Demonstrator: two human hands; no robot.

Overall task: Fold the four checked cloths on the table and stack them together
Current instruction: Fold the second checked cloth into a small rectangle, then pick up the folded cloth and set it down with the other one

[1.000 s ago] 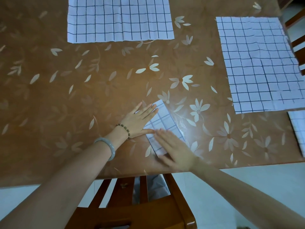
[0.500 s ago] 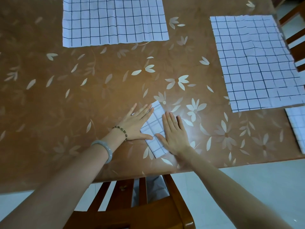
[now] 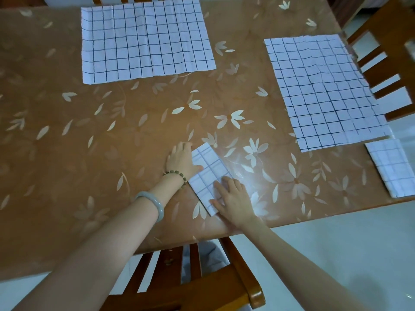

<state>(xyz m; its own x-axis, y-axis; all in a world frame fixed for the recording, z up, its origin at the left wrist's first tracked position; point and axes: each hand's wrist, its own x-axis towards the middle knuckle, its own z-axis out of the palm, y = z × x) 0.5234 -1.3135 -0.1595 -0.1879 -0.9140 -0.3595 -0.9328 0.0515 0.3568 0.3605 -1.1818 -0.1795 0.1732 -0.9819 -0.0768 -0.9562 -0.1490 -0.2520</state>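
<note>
Right hand (image 3: 233,199) flat, fingers (image 3: 226,184) released, pressing folded cloth (image 3: 208,169) at desk (image 3: 112,153) near edge. Left hand (image 3: 180,160) fingers curled at its side, can't tell if gripping. Press crease, square edges; second folded cloth (image 3: 390,167) waits desk right.

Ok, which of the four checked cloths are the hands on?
The small folded cloth at the near edge, touched by the left hand and right hand. The other folded cloth lies untouched far right; the two large cloths lie spread flat.

folded cloth (image 3: 208,167) partly under right hand (image 3: 233,200), left hand (image 3: 180,161) fingertips hidden
</note>
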